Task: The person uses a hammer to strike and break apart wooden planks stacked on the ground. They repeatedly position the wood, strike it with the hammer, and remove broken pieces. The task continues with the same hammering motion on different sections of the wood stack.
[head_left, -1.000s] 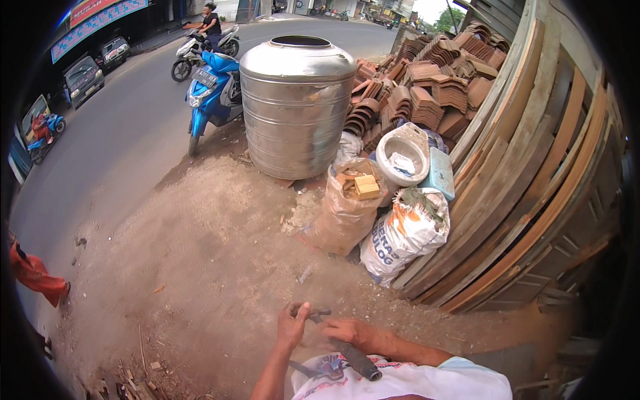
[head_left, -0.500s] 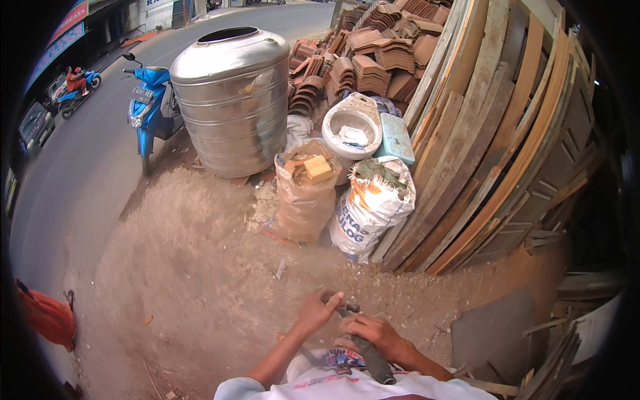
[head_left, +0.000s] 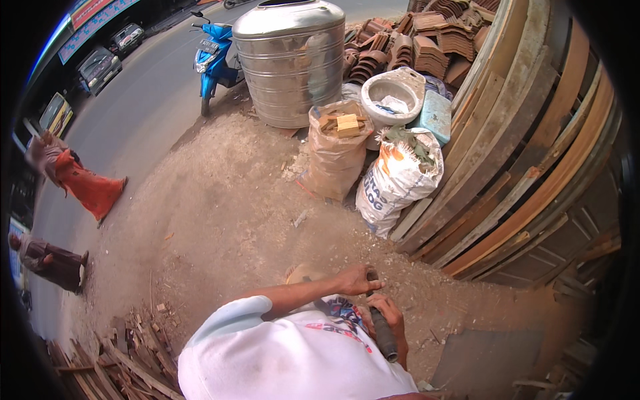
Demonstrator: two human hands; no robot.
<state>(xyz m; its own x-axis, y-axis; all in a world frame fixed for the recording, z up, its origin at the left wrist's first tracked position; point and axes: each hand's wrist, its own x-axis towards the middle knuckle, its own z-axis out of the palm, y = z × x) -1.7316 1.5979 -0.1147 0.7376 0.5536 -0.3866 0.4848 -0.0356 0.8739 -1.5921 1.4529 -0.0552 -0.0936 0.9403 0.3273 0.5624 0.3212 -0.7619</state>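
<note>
Left hand (head_left: 357,280) pinches the top end of a dark, rod-like tool (head_left: 382,327), while right hand (head_left: 390,317) wraps closed round its middle, both just above the sawdust-strewn ground (head_left: 227,220) near its lower edge. It looks stiff and fairly heavy, probably metal; the thick lower shaft seems the surest place to grip.

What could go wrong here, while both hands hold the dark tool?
The left hand grips the top end of the tool, close to the right hand; a slip might pinch fingers. Sawdust ground may be slippery. Leaning planks stand near and could slide.
</note>
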